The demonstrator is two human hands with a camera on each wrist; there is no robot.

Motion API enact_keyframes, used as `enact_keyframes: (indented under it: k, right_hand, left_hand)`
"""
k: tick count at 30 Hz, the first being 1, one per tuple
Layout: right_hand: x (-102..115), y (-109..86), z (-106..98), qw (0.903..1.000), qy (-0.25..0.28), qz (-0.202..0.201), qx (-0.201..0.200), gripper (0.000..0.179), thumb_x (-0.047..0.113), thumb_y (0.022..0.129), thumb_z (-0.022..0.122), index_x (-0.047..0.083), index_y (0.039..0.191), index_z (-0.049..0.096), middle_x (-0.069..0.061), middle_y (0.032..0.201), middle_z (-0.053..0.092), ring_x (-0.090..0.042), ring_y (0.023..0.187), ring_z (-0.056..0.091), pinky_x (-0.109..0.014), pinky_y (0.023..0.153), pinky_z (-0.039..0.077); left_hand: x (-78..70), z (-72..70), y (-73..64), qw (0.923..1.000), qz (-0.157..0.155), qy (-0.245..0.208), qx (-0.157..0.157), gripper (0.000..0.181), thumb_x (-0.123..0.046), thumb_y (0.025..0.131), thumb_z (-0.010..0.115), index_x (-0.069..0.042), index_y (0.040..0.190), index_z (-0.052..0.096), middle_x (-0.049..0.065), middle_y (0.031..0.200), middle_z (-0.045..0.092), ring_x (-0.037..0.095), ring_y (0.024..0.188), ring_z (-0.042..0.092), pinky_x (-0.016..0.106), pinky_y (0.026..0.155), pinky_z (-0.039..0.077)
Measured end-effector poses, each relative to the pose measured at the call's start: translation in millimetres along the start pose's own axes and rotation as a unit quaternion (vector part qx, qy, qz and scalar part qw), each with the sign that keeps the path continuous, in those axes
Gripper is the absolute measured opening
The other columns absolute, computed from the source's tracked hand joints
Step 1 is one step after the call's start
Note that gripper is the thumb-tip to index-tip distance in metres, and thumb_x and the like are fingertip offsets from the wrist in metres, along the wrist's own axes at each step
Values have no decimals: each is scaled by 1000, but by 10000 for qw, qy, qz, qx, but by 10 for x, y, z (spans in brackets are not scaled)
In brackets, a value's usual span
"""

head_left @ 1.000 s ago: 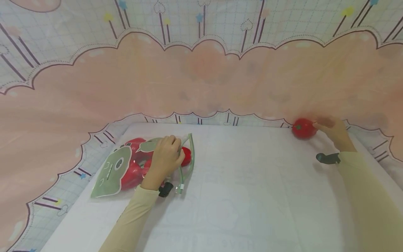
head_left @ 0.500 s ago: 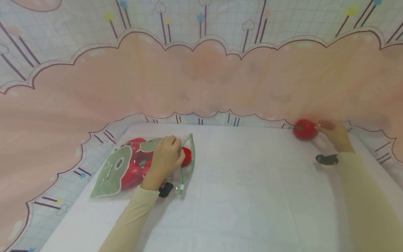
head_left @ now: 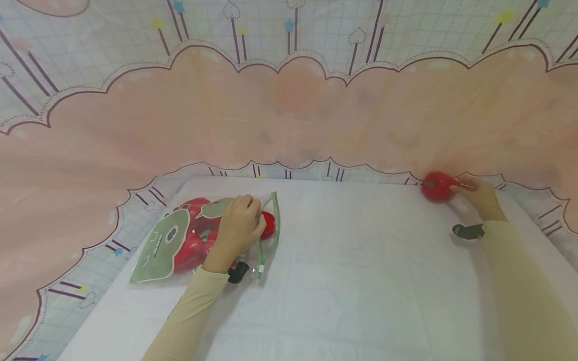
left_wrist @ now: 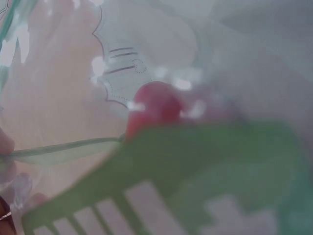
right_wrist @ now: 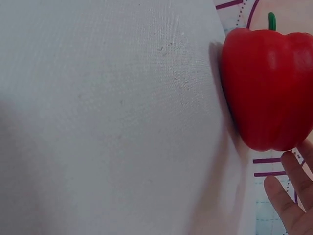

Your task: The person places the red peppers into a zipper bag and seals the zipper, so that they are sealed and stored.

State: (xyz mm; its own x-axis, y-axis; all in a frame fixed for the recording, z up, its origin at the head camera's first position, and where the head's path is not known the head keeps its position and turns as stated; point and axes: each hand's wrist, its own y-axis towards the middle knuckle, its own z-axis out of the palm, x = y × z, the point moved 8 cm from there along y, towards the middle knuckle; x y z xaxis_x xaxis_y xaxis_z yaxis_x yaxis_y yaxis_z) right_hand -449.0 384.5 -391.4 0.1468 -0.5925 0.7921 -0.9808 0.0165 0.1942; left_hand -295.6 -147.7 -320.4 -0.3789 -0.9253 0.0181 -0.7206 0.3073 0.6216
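My left hand (head_left: 239,225) pinches the zip edge of a clear plastic bag with a green dinosaur print (head_left: 158,255), lying at the left of the white table. Several red things show through the plastic, one a round red piece (head_left: 268,225) near the mouth. The left wrist view looks through the blurred bag, with green print (left_wrist: 210,166) over a red shape (left_wrist: 154,105). At the far right edge lies a red bell pepper (head_left: 437,187) with a green stem. My right hand (head_left: 482,196) is beside its bottom end; straight, spread fingers (right_wrist: 279,196) show right at it.
The white tabletop (head_left: 352,260) stretches between both hands. A patterned peach curtain (head_left: 293,115) hangs along the back and left edges. A dark wrist camera (head_left: 238,272) sticks out by the left wrist, another dark camera (head_left: 468,231) by the right.
My right hand has shifted slightly toward me, and more of the bell pepper's right end shows. The left hand keeps its grip on the bag, unmoved.
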Motion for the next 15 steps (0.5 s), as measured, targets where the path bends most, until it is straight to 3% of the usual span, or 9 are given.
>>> enact_keyframes:
  k: [1,4,6,8,11,15]
  right_hand:
    - [-7,0,-3,10000,-15,8,-16,62,34,90,59,-7,134,42,38,92,43,21,86,37,-3,82,39]
    - [-26,-6,-6,9999,-50,112,-8,64,36,90,58,-6,136,41,34,100,47,15,95,44,-12,94,40]
    - [-48,-8,-3,9995,-167,250,36,66,38,91,56,-4,138,39,20,116,54,0,113,50,-32,106,38]
    - [-60,-7,5,9987,-330,389,96,67,40,92,53,-3,140,36,0,136,50,-23,129,45,-52,107,32]
    - [-75,-4,10,9977,-421,507,163,68,41,93,50,-4,141,34,-24,147,34,-43,135,31,-57,107,29]
    - [-97,-4,6,9972,-383,620,182,68,42,93,48,-5,140,33,-29,147,28,-46,135,26,-58,107,26]
  left_hand:
    - [0,0,0,10000,5,-6,-13,12,-12,75,66,-4,80,59,10,79,56,23,72,51,34,69,47]
    - [0,0,-1,10000,10,-13,-30,12,-12,75,66,-4,80,58,9,78,56,23,72,50,34,69,46]
    - [-2,-3,-1,10000,22,-5,-42,12,-12,75,66,-4,79,58,9,77,55,22,71,50,34,68,46]
    - [-4,-7,-2,10000,42,4,-66,11,-11,75,65,-4,79,58,9,76,54,22,70,49,34,68,45]
    - [-7,-11,-1,9999,65,3,-100,11,-11,75,65,-4,78,57,9,75,54,22,69,49,33,66,44]
    - [-7,-9,-2,9999,43,-43,-89,11,-11,75,65,-4,79,58,9,76,54,22,69,49,33,66,44]
